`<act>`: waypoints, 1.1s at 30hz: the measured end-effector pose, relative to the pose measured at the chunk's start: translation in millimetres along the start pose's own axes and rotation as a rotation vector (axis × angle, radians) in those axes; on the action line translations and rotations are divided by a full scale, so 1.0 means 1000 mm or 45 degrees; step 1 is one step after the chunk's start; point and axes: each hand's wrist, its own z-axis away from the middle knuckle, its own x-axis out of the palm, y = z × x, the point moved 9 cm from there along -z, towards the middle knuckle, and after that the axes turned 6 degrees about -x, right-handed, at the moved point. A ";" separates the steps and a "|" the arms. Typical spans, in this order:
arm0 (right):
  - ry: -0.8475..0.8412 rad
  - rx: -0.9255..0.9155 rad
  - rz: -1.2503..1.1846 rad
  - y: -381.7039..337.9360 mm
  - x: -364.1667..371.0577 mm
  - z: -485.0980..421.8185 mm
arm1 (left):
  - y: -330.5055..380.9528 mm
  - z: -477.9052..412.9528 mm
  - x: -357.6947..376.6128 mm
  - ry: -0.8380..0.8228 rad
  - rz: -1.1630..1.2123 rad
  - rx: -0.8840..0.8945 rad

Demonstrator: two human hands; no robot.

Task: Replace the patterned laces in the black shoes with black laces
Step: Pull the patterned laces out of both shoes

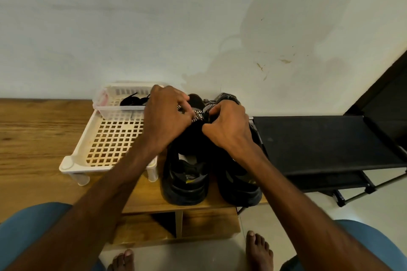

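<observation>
Two black shoes stand side by side on a wooden bench, heels toward me: the left shoe (185, 180) and the right shoe (240, 185). A black-and-white patterned lace (208, 106) runs across their tops. My left hand (167, 116) pinches the lace over the left shoe's tongue. My right hand (229, 125) pinches the same lace close by, fingers curled. More patterned lace (228, 96) is bunched behind my right hand. Black laces (134, 101) lie in a small white basket (103, 103). The eyelets are hidden under my hands.
The small basket stands on a cream perforated tray (110, 138) left of the shoes, on the wooden bench (33, 138). A black fabric shoe rack (319, 141) stands to the right. A white wall is behind. My knees and bare feet are below.
</observation>
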 end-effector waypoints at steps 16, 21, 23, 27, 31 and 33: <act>-0.025 -0.053 0.021 -0.004 0.007 -0.002 | 0.021 0.013 0.025 -0.252 -0.444 0.176; -0.037 -0.054 0.032 -0.004 0.007 -0.001 | 0.020 0.011 0.028 -0.207 -0.425 0.261; -0.031 -0.055 0.043 -0.004 0.005 -0.001 | 0.018 0.008 0.016 -0.119 -0.345 0.234; -0.026 -0.054 0.071 -0.003 0.003 -0.001 | -0.007 -0.008 -0.038 0.269 -0.035 -0.082; -0.022 -0.057 0.081 -0.003 0.005 0.000 | -0.037 -0.012 -0.056 0.341 0.009 -0.314; -0.027 -0.053 0.083 -0.004 0.005 0.000 | -0.031 -0.012 -0.041 0.215 -0.035 -0.249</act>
